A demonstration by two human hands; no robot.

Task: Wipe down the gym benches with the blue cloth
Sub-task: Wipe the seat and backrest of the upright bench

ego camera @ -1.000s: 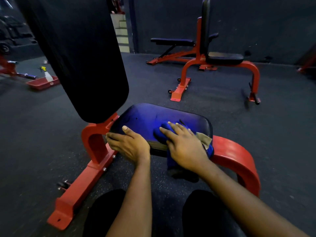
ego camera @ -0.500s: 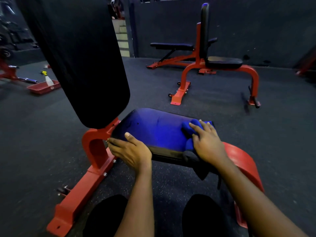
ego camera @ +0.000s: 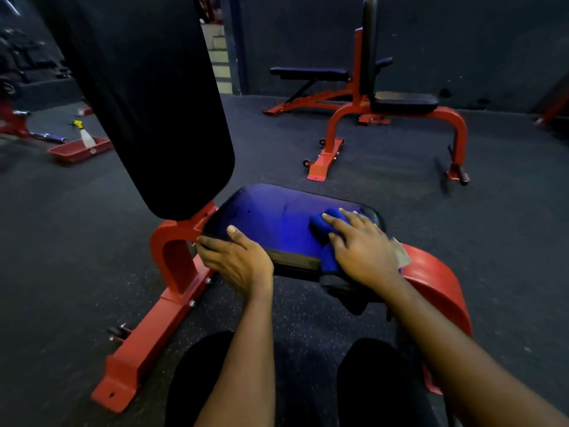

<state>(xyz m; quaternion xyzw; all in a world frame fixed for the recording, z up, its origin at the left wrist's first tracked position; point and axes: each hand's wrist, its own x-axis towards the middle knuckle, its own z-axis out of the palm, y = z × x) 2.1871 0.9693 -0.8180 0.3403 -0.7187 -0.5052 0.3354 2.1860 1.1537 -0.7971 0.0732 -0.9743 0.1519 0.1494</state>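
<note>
The tall black back pad (ego camera: 144,97) leans up at the left, hiding the floor behind it. Two more red-framed benches (ego camera: 397,103) stand well apart beyond, and a spray bottle (ego camera: 84,135) sits in a red tray (ego camera: 78,149) far left. The blue cloth (ego camera: 331,223) lies on the right part of the seat pad (ego camera: 277,223), its length running from the far side toward the person and draping over the near edge. The right grip (ego camera: 363,251) presses it flat with fingers spread. The left grip (ego camera: 234,260) curls round the pad's near-left corner.

Blue cloth (ego camera: 331,223) on blue-lit seat pad (ego camera: 271,223); red frame (ego camera: 172,254); speckled dark floor (ego camera: 308,306).
</note>
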